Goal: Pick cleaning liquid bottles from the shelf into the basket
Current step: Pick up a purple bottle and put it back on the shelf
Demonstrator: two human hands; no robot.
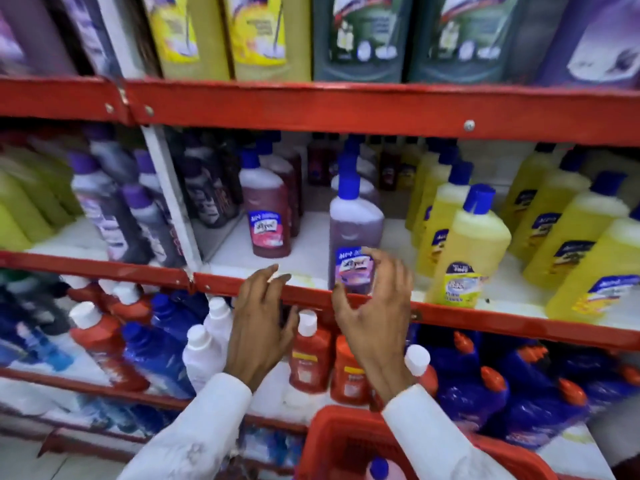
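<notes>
two bare hands, left hand [258, 327] and right hand [375, 317], long white sleeves [194, 441] down to wrists, slightly crumpled cuffs

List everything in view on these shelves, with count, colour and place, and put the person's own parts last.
Shelf rails: three, red, across the frame.
Large bottles: at least six, two yellow, two dark green, purple at both ends, top shelf.
Purple bottle: one, blue cap, front of the middle shelf, at the right hand.
Maroon bottles: several, blue caps, middle shelf, left of it.
Yellow bottles: many, blue caps, middle shelf, right.
Dark purple-capped bottles: several, middle shelf, left; blurred.
Red bottles: several, white caps, lower shelf.
Blue bottles: many, orange caps, lower shelf, right.
Basket: one, red, bottom centre, a blue-capped bottle inside.
Left hand: open, at the middle rail.
Right hand: fingers curled around the purple bottle's label.
Sleeves: two, white.
</notes>
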